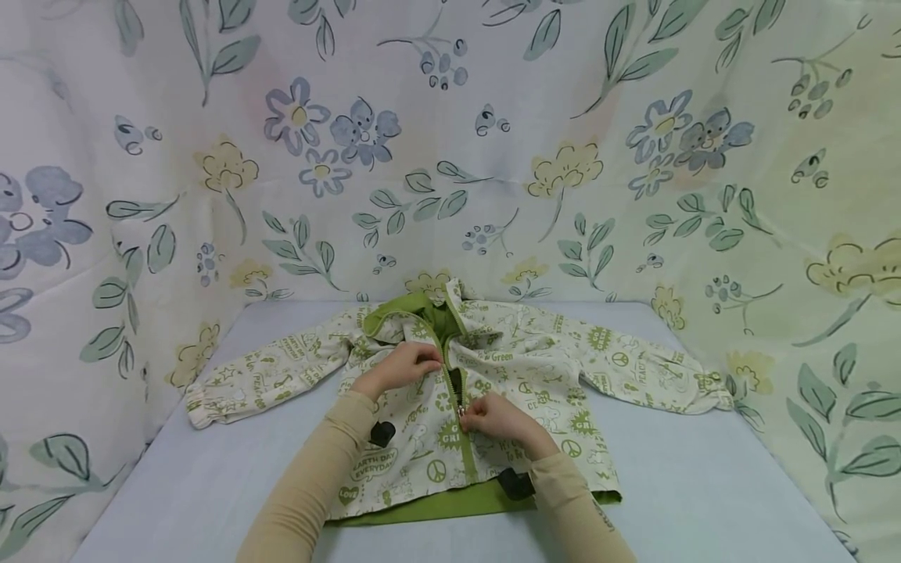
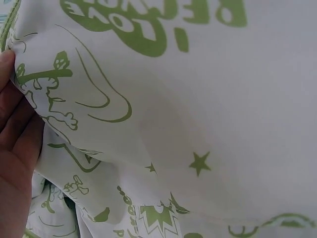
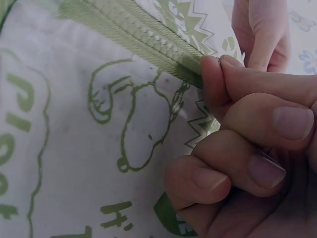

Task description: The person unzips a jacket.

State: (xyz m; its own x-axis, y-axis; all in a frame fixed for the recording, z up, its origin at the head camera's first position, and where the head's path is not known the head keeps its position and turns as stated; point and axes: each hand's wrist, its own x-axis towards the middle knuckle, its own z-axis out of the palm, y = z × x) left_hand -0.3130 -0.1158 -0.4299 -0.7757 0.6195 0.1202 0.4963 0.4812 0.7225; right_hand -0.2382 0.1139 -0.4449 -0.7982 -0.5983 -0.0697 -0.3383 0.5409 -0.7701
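Note:
A white jacket [image 1: 401, 450] with green print and a green lining lies spread front-up, collar away from me. Its green zipper [image 1: 450, 379] runs down the middle; a dark gap parts its two sides above my right hand, and the placket lies together below. My left hand [image 1: 400, 367] pinches the front edge beside the zipper, higher up; the left wrist view shows its fingers [image 2: 10, 104] at the cloth's edge. My right hand [image 1: 501, 419] pinches at the zipper slider, lower down. In the right wrist view, thumb and index finger [image 3: 262, 84] meet at the zipper tape, hiding the pull.
The jacket's sleeves [image 1: 274, 371] stretch out to both sides on a pale table [image 1: 704, 485]. Flower-printed cloth [image 1: 493, 117] hangs behind and along both sides. Dark pieces [image 1: 517, 485] sit by both wrists.

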